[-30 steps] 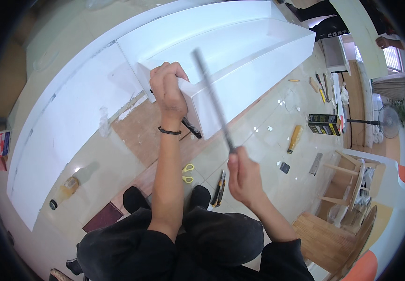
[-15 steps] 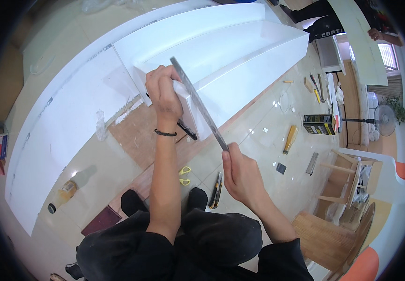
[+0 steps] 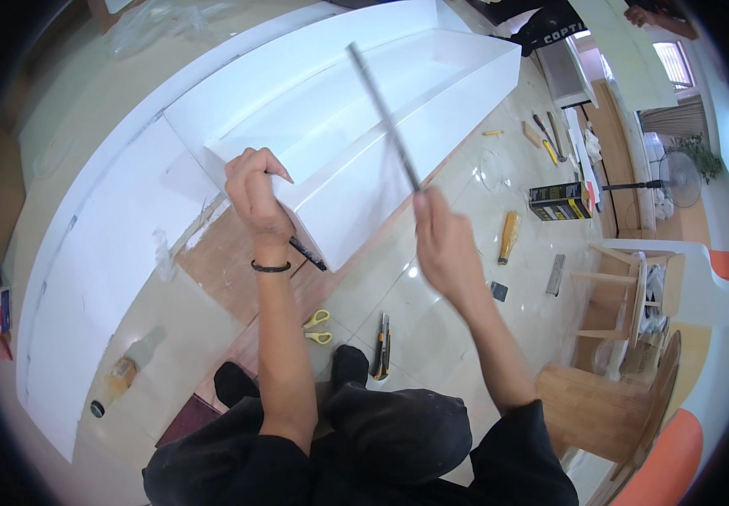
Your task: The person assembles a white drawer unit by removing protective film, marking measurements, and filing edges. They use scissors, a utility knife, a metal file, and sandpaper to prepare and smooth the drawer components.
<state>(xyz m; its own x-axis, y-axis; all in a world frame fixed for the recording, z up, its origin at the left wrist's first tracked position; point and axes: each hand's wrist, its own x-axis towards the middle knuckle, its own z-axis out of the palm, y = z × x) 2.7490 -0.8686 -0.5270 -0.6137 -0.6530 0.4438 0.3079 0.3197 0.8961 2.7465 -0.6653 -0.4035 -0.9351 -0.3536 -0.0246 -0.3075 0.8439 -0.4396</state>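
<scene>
My right hand (image 3: 444,244) grips the near end of a long metal ruler (image 3: 381,114), which is lifted in the air and points away over the white cabinet (image 3: 364,101) lying on the floor. My left hand (image 3: 255,194) rests on the near corner of that cabinet, fingers curled over the panel's edge, a dark band on the wrist. A black pen-like thing (image 3: 307,253) pokes out just below this hand along the panel's edge; whether the hand holds it is hidden. The two hands are apart.
On the tiled floor by my knees lie yellow-handled scissors (image 3: 318,325) and a utility knife (image 3: 381,358). Further right are a yellow-handled tool (image 3: 508,236), a black and yellow box (image 3: 560,201) and a wooden stool (image 3: 609,396). A bottle (image 3: 120,375) lies at left.
Half a second ago the ruler lay across the panel by my left hand. My right hand has since swung it up and to the right, away from that hand.
</scene>
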